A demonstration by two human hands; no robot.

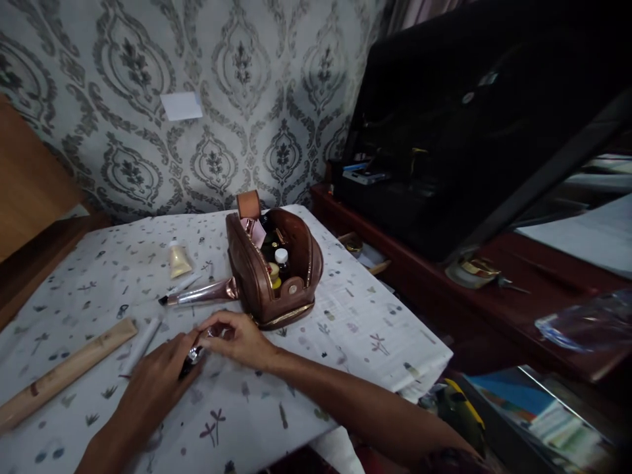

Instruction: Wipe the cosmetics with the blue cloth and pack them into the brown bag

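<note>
Left hand and right hand, just in front of the open brown bag, pinched a small silver-and-black object between their fingers.

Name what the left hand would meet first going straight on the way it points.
The left hand would probably meet the right hand first, which is close by at the small black-and-silver item. The brown bag seems to lie beyond, though depth is unclear.

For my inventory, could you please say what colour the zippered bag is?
The zippered bag is brown, best seen in the head view.
</note>
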